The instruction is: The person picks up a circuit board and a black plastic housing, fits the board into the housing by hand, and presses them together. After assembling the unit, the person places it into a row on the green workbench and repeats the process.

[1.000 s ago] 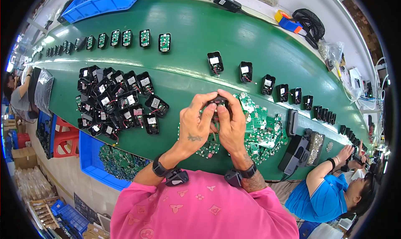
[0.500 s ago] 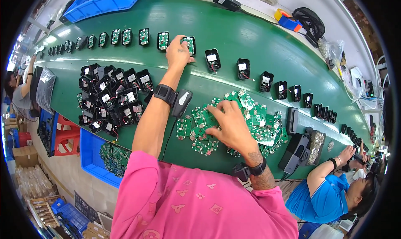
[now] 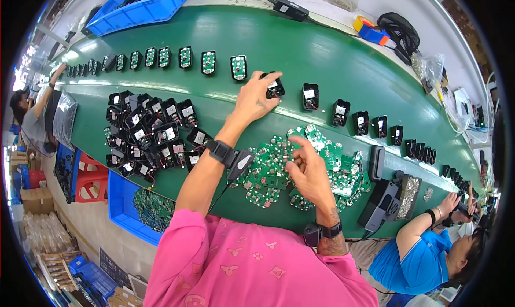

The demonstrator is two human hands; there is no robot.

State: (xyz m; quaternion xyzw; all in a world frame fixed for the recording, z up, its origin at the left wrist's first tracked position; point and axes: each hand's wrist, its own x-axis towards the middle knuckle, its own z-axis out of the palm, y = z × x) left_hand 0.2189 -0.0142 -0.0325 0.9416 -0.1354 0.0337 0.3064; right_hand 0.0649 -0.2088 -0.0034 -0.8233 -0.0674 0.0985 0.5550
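Note:
My left hand (image 3: 253, 99) grips a small black plastic housing (image 3: 276, 87) in the row on the green bench, thumb on its near side and fingers on its far side. Just left of it stands a housing (image 3: 238, 67) with a green circuit board inside. Over a loose pile of green circuit boards (image 3: 268, 165) hovers my right hand (image 3: 312, 174). Its thumb and index finger are apart, with nothing visible between them. Right of my left hand, a housing with a white square part (image 3: 310, 96) shows no green board.
Black housings (image 3: 140, 135) are heaped at left. More boards lie in a blue bin (image 3: 120, 200) below the bench edge. A black device (image 3: 378, 205) and a tray of small metal parts (image 3: 407, 197) stand at right. Co-workers sit at right (image 3: 413, 253) and far left (image 3: 35, 114).
My left hand has let go of the board-filled housing and moved right onto the neighbouring one. My right hand has shifted slightly right and nearer to me over the pile.

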